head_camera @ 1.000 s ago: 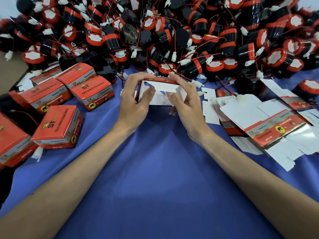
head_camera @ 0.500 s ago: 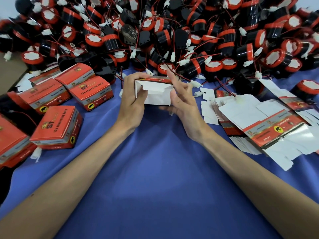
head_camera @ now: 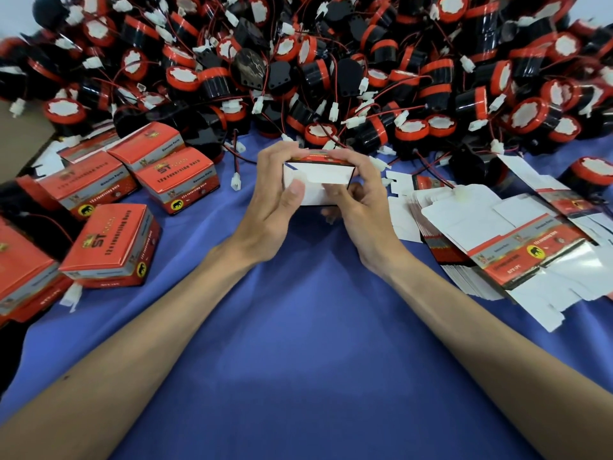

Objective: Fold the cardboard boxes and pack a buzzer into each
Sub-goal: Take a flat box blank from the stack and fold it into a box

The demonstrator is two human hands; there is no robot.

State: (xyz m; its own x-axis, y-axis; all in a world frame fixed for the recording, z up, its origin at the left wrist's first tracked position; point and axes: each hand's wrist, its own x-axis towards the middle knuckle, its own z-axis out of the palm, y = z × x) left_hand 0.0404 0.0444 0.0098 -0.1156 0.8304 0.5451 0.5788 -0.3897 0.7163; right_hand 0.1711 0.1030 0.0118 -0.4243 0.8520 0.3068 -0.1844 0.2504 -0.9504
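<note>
Already several closed boxes (head_camera: 106, 247) aside — gripping one half-folded box (head_camera: 318, 179) in left hand (head_camera: 270, 207) and right hand (head_camera: 366, 207), many buzzers (head_camera: 180, 78) unpacked.

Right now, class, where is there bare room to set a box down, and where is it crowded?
Widest bare patch: the blue cloth between the forearms. A narrower strip runs between the closed red cardboard boxes and the left hand. Crowded: the black-and-red buzzer heap behind, the flat unfolded carton stack on the right.
</note>
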